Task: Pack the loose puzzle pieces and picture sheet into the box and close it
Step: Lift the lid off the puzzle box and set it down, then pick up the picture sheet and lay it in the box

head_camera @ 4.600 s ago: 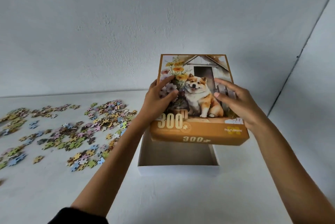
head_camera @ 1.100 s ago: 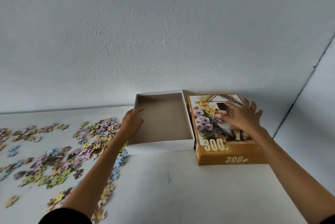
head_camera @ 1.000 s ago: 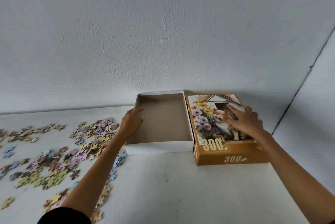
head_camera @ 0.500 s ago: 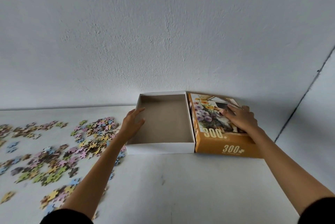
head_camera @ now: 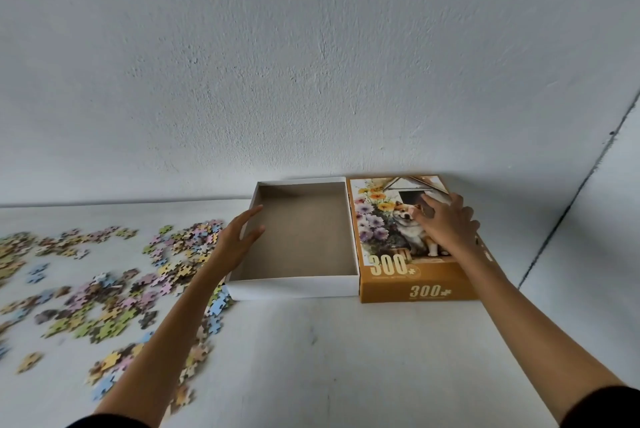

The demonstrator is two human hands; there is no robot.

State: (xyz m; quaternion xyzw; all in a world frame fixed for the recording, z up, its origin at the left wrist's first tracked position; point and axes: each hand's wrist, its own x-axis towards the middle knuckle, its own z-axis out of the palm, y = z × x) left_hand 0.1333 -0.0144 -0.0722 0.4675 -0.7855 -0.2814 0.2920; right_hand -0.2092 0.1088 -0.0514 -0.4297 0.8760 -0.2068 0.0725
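Lid [head_camera: 382, 240] flat again beside box [head_camera: 294, 286] — pieces [head_camera: 104, 292] leftward.

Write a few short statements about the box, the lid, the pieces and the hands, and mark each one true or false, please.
1. The box base has nothing in it. True.
2. The lid lies to the left of the box base. False: it lies on its right, side by side with it.
3. The right hand rests on the lid. True.
4. The puzzle pieces are inside the box base. False: they lie scattered on the table, left of the base.
5. The left hand holds a puzzle piece. False: its fingers are straight at the base's left wall and hold nothing.
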